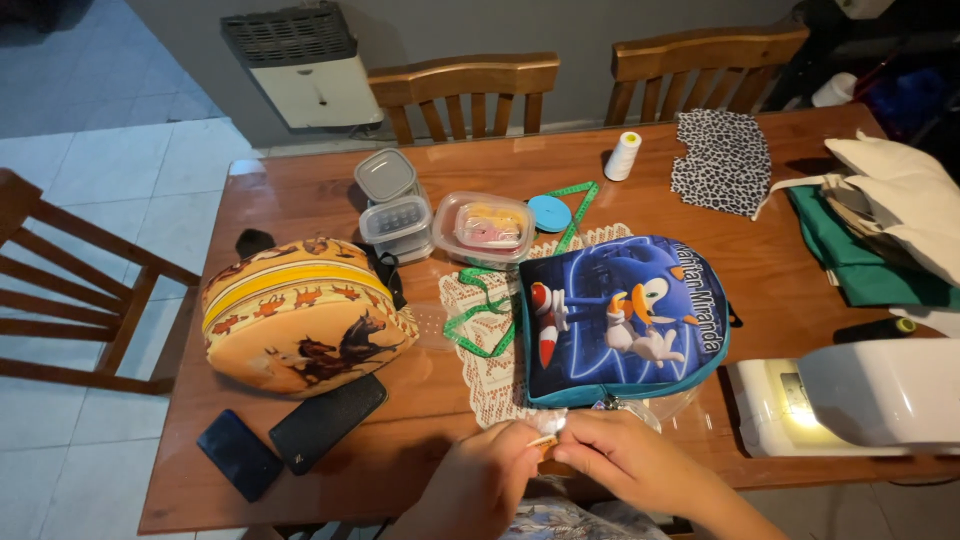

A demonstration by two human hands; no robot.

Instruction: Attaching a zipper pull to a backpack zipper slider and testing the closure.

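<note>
Small pale item (545,438) between fingertips too tiny to identify.

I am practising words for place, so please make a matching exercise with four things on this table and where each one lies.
Things:
1. blue backpack
2. orange bag
3. white thread spool
4. sewing machine

Places:
A. far side of the table, near the chairs
B. right edge of the table
C. left part, beside two dark phones
D. middle, on the lace doily, just beyond both hands

Pairs: 1-D, 2-C, 3-A, 4-B
</note>
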